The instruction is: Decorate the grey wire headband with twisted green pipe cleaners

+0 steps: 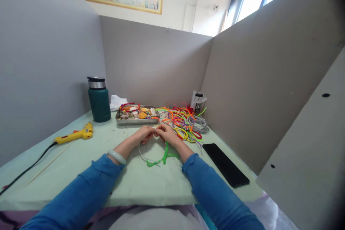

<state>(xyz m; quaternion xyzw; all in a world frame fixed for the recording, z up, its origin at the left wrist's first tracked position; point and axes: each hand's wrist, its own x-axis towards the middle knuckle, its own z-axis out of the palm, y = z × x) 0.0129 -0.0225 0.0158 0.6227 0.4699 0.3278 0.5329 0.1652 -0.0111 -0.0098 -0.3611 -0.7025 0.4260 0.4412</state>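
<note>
My left hand (145, 134) and my right hand (165, 132) meet above the middle of the table, fingertips pinched together. Between them they hold a thin pale wire loop (140, 152), which hangs toward me; the exact spot under the fingertips is hidden. Fuzzy green pipe cleaner (165, 153) is on the lower part of the loop, with loose ends sticking out below my right hand. Just beyond my right hand lies a tangled pile of colourful pipe cleaners (178, 116).
A metal tray (137, 122) of shells and small pieces stands behind my hands. At left are a green bottle (99, 104) and a yellow glue gun (74, 136) with a black cord. A black phone (225, 165) lies at right. Grey partitions (156, 61) enclose the table.
</note>
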